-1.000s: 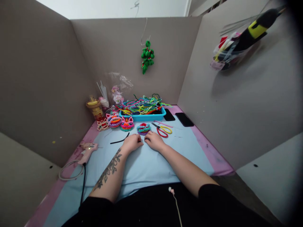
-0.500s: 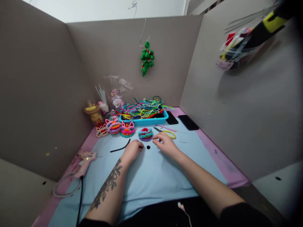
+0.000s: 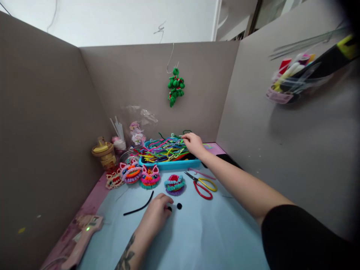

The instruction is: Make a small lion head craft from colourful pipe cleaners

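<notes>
My right hand [image 3: 192, 142] reaches over the blue tray [image 3: 171, 164] at the back, its fingers pinched among the heap of coloured pipe cleaners [image 3: 163, 148]. My left hand [image 3: 156, 215] rests on the light blue mat [image 3: 197, 240], fingers curled, with a small black ball [image 3: 169, 209] at its fingertips. A second black ball [image 3: 179, 206] lies just right of it. A small round pipe-cleaner craft [image 3: 174, 184] sits just beyond them, and a bent black pipe cleaner [image 3: 139, 207] lies to the left.
Red and yellow scissors [image 3: 203, 185] lie right of the craft. Finished cat-face crafts [image 3: 140, 175] line the back left beside a yellow-lidded jar [image 3: 101, 153]. A pink glue gun [image 3: 81, 236] lies at the left edge. Grey partition walls enclose the desk; a green ornament [image 3: 176, 85] hangs behind.
My right hand left the mat near the small craft and reached back to the tray of pipe cleaners. The view tilted upward. My left hand stayed by the black balls.
</notes>
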The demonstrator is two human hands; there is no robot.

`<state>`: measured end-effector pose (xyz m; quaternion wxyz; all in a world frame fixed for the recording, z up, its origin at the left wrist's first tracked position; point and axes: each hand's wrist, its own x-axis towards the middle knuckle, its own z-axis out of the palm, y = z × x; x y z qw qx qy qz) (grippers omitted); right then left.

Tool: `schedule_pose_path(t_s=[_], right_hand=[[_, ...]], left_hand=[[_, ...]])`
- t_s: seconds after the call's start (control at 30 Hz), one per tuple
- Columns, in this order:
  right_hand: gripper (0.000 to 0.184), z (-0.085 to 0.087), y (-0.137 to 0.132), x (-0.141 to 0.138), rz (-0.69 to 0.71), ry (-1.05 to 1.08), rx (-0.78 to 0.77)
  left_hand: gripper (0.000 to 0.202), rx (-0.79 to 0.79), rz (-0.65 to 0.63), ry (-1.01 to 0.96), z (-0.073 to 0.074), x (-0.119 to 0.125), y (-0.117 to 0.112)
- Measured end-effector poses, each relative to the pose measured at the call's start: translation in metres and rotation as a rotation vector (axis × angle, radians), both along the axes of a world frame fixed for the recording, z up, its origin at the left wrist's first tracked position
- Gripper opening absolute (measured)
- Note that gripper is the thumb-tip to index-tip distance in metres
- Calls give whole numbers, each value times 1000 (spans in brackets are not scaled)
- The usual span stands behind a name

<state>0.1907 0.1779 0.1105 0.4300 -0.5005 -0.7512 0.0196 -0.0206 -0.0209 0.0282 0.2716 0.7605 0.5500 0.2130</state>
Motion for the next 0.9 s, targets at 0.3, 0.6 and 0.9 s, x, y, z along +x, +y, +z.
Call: schedule_pose_path(t_s=[0.3, 0.6, 0.9], right_hand=[[16, 12, 62, -30, 50, -474, -182], [32, 21, 76, -24, 169, -673, -199], [16, 34, 88, -22, -76, 106, -182]], left_hand=[[28, -8, 97, 66, 20, 3, -8], [29, -14, 119, 127, 26, 8, -13], [27, 9, 124, 78, 25, 9, -11]])
